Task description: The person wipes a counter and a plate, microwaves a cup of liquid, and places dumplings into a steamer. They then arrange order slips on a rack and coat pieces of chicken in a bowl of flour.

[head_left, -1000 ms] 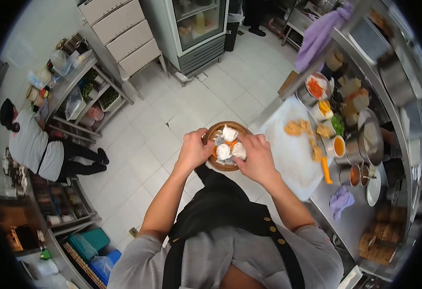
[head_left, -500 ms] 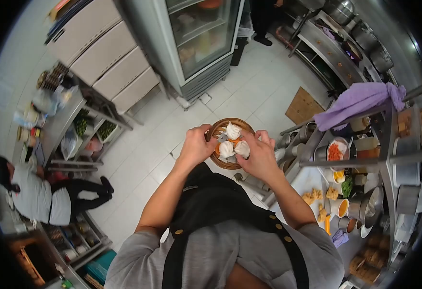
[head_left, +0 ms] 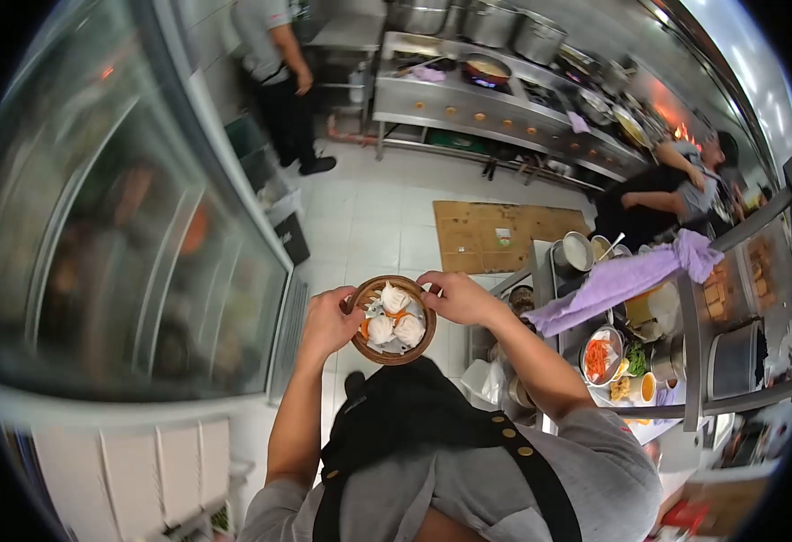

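A round bamboo steamer basket (head_left: 419, 348) is held out in front of my apron. Inside are three white pleated dumplings (head_left: 407, 329) on a pale liner, with bits of orange between and beside them. My left hand (head_left: 327, 323) grips the basket's left rim, thumb over the edge. At the upper right rim, my right hand (head_left: 457, 296) pinches the basket between thumb and fingers. The undersides of both grips are hidden.
A glass-door fridge (head_left: 143, 235) stands close on the left. Cardboard (head_left: 504, 230) lies on the floor ahead. On the right is a steel shelf with a purple towel (head_left: 617, 287) and food bowls (head_left: 602, 356). People (head_left: 279, 81) stand by the stove (head_left: 477, 107), where flames rise.
My body has turned right, so the fridge is now at my left and the stove ahead. My right hand has moved from over the dumplings to the basket's rim.
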A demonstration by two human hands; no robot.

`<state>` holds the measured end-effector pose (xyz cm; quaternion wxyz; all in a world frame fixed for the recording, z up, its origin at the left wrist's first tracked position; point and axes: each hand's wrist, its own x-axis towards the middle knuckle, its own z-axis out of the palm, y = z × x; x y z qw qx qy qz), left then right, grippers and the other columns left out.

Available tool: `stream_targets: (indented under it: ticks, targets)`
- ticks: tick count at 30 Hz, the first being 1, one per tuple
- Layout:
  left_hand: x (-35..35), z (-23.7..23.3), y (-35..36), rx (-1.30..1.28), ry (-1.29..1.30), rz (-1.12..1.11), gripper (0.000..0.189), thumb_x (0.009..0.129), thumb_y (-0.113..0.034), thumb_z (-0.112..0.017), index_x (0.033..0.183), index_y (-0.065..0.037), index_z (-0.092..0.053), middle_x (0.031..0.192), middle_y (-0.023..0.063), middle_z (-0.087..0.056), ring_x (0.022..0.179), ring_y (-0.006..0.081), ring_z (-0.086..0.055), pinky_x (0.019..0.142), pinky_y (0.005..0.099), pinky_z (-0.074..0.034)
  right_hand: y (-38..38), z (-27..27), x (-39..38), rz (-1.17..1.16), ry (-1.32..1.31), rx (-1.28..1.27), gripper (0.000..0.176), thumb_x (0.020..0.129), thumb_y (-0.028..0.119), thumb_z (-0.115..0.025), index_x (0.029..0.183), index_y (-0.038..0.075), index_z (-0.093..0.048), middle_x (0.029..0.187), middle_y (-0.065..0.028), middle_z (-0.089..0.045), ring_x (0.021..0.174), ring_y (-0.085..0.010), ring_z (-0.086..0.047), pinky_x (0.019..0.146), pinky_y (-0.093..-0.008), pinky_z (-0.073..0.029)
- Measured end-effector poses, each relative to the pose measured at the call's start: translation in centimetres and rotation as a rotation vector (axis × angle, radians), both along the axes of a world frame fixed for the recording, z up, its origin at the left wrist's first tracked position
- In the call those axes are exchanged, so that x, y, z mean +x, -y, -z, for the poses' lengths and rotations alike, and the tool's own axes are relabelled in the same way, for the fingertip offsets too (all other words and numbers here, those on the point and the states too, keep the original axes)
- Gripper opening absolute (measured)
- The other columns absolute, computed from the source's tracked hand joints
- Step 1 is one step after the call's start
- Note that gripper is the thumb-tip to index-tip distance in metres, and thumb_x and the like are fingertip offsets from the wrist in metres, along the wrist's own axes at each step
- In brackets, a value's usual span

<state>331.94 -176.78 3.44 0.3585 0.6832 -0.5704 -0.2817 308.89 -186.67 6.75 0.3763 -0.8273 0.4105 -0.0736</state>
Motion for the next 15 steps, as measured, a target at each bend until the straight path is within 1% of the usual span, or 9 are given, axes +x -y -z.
stream_targets:
  ticks: [1, 3, 5, 7, 8, 9, 11, 14, 15]
  targets:
    - [0.8, 0.2, 3.4, -0.029, -0.027, 0.056, 0.035, 0.070, -0.011, -0.064, 0.102, 0.003, -0.064, 0.070, 0.0189, -0.065, 0.058, 0.0253, -0.064, 0.058, 0.0339, -0.052, 2.2, -0.1, 0.2, 0.026, 0.000, -0.005, 0.037, 0.082, 0.022, -0.057, 0.111, -0.001, -0.059, 0.086, -0.0209, -0.066, 0.080, -0.0340, -0.065, 0.076, -0.0393, -0.051]
    - [1.5, -0.7, 10.6, 0.026, -0.078, 0.144, 0.033, 0.071, -0.010, -0.064, 0.102, 0.003, -0.065, 0.069, 0.0178, -0.065, 0.054, 0.0226, -0.063, 0.053, 0.0326, -0.051, 7.0, -0.6, 0.0, 0.103, 0.001, -0.027, 0.037, 0.082, 0.023, -0.057, 0.111, -0.001, -0.059, 0.083, -0.0203, -0.067, 0.079, -0.0341, -0.065, 0.076, -0.0398, -0.051]
    - [2.1, -0.7, 17.9, 0.093, -0.118, 0.200, 0.032, 0.071, -0.009, -0.063, 0.101, 0.003, -0.065, 0.068, 0.0167, -0.065, 0.049, 0.0198, -0.062, 0.048, 0.0313, -0.050, 11.9, -0.5, 0.2, 0.179, -0.088, -0.061, 0.038, 0.082, 0.024, -0.056, 0.111, -0.001, -0.059, 0.086, -0.0221, -0.066, 0.082, -0.0356, -0.064, 0.078, -0.0404, -0.050]
    - [2.0, 0.3, 25.2, 0.136, -0.183, 0.338, 0.033, 0.073, -0.009, -0.063, 0.104, 0.003, -0.064, 0.070, 0.0105, -0.063, 0.045, 0.0132, -0.059, 0.040, 0.0248, -0.047, 16.8, 0.3, -0.1, 0.248, -0.109, -0.070, 0.039, 0.082, 0.023, -0.055, 0.111, -0.002, -0.059, 0.086, -0.0228, -0.066, 0.083, -0.0369, -0.064, 0.078, -0.0409, -0.050]
    - [1.9, 0.4, 29.2, 0.131, -0.169, 0.346, 0.033, 0.073, -0.009, -0.063, 0.104, 0.003, -0.064, 0.070, 0.0105, -0.063, 0.045, 0.0132, -0.059, 0.040, 0.0248, -0.047, 19.8, 0.5, -0.3, 0.289, -0.138, -0.088, 0.039, 0.082, 0.023, -0.055, 0.111, -0.002, -0.059, 0.085, -0.0234, -0.066, 0.083, -0.0381, -0.063, 0.078, -0.0413, -0.050]
    - [1.7, 0.5, 33.1, 0.154, -0.173, 0.421, 0.033, 0.073, -0.007, -0.062, 0.104, 0.003, -0.064, 0.071, 0.0102, -0.063, 0.045, 0.0132, -0.059, 0.040, 0.0249, -0.047, 22.8, 0.8, -0.4, 0.321, -0.069, -0.116, 0.035, 0.080, 0.021, -0.054, 0.104, -0.004, -0.060, 0.080, -0.0251, -0.064, 0.081, -0.0417, -0.062, 0.076, -0.0436, -0.050]
    - [1.0, 0.0, 41.6, 0.192, -0.110, 0.538, 0.033, 0.074, -0.006, -0.062, 0.106, 0.003, -0.063, 0.072, 0.0101, -0.062, 0.045, 0.0122, -0.058, 0.040, 0.0248, -0.046, 29.5, 1.6, -0.9, 0.340, -0.053, -0.120, 0.032, 0.079, 0.020, -0.055, 0.098, -0.005, -0.061, 0.078, -0.0261, -0.063, 0.079, -0.0426, -0.061, 0.074, -0.0450, -0.049]
    - [0.8, -0.9, 53.6, 0.248, -0.197, 0.657, 0.031, 0.081, -0.016, -0.068, 0.105, 0.001, -0.059, 0.075, 0.0063, -0.060, 0.047, 0.0118, -0.056, 0.040, 0.0255, -0.045, 39.6, 0.7, -1.7, 0.434, -0.019, -0.198, 0.025, 0.075, 0.018, -0.056, 0.084, -0.005, -0.060, 0.074, -0.0282, -0.060, 0.074, -0.0443, -0.060, 0.071, -0.0482, -0.048]
    - [1.3, -0.9, 57.7, 0.298, -0.291, 0.722, 0.038, 0.083, -0.027, -0.069, 0.107, -0.001, -0.055, 0.082, 0.0054, -0.057, 0.055, 0.0118, -0.057, 0.041, 0.0246, -0.046, 42.8, -0.4, -1.8, 0.478, 0.015, -0.160, 0.025, 0.074, 0.017, -0.056, 0.085, -0.005, -0.060, 0.074, -0.0290, -0.060, 0.074, -0.0439, -0.060, 0.072, -0.0486, -0.048]
